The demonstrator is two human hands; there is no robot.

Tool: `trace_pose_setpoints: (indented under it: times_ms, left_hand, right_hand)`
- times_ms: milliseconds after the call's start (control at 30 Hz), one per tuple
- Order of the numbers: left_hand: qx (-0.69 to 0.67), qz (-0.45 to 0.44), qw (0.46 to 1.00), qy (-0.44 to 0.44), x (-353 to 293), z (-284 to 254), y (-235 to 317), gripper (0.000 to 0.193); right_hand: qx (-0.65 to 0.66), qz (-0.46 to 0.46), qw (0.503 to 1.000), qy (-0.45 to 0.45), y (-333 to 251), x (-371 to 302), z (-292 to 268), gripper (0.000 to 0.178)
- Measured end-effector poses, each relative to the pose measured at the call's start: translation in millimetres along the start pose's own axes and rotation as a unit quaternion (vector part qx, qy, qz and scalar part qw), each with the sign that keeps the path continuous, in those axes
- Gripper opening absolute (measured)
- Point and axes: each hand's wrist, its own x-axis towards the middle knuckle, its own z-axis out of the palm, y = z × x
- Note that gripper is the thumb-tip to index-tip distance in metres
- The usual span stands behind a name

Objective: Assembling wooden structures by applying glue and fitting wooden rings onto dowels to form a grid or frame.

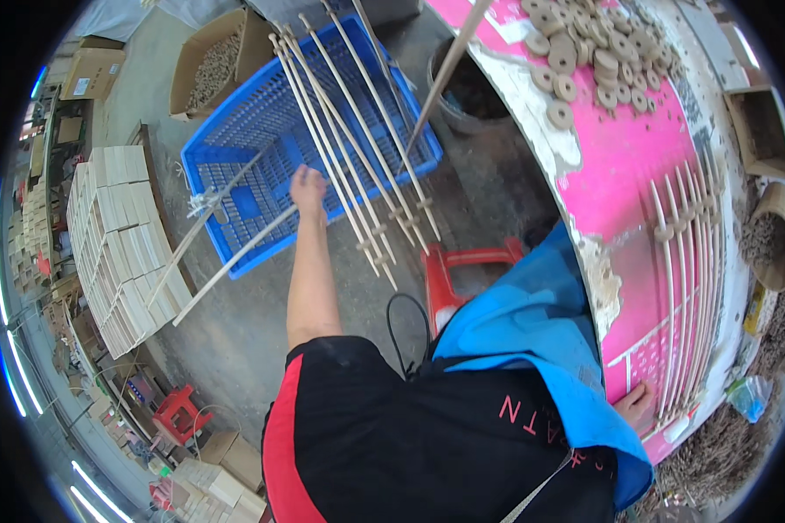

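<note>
My left hand [308, 188] reaches out over a blue plastic crate [249, 202]. Its fingers are closed around the end of a long pale wooden rod [234, 264], which slants down past the crate's near left corner. Several other thin rods [338, 148] lie across the crate, some with small round discs [379, 229] threaded near their lower ends. On the pink tabletop [615, 196], my right hand [634, 403] rests with fingers stretched out, partly hidden by the blue apron. Beside it lies a row of rods [685, 296] with discs threaded on them.
Loose round discs with centre holes [576, 52] are heaped on the table's far end. A red stool [462, 261] stands between crate and table, near a dark bucket [471, 91]. Behind the crate sits a cardboard box [214, 65] of small pieces; stacked pale blocks [122, 235] stand left.
</note>
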Motion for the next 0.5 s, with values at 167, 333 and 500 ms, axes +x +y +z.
trace_pose_setpoints:
  times_ms: [167,333,500]
  left_hand:
    - [0.056,0.316,0.939,0.121,-43.5,12.1,64.9,0.025]
    - [0.021,0.416,0.905,-0.089,-187.1,136.5,169.3,0.03]
    - [0.014,0.615,0.681,-0.398,-345.1,274.7,219.1,0.02]
  right_hand:
    - [0.042,-0.022,0.998,0.029,-1.7,-3.2,6.1,0.02]
    - [0.127,0.066,0.989,0.034,-19.5,-14.5,4.7,0.012]
    - [0.167,0.072,0.979,0.088,-47.9,-7.5,-5.0,0.012]
